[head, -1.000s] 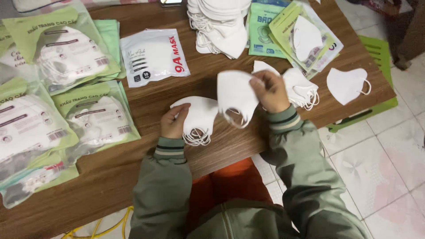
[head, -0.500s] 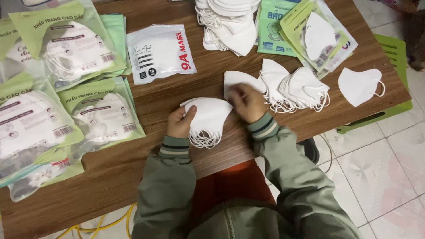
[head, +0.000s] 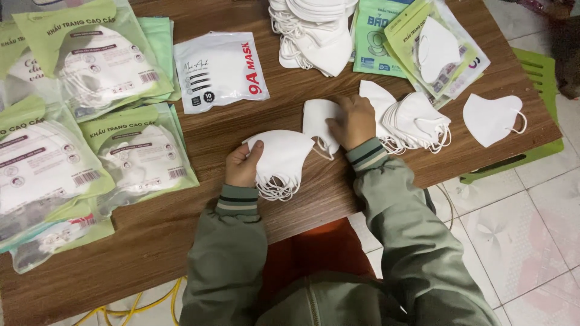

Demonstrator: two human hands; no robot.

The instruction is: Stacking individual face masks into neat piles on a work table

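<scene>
My left hand [head: 243, 164] grips a small stack of white folded face masks [head: 279, 160] lying on the wooden table [head: 181, 223], their ear loops hanging toward me. My right hand [head: 352, 122] holds a single white mask [head: 318, 119] just right of that stack, pressing it against the table. A fanned pile of white masks [head: 406, 118] lies right beside my right hand.
A lone white mask [head: 490, 118] lies near the table's right edge. A heap of masks [head: 314, 30] sits at the back. A white pouch [head: 220, 69] lies centre-back, green-labelled filled bags [head: 90, 115] crowd the left, more packets [head: 423, 42] back right. Tiled floor and a green stool [head: 538, 72] are on the right.
My right hand has brought the single mask down from in front of me to the table beside the left stack. The left hand stayed on its stack.
</scene>
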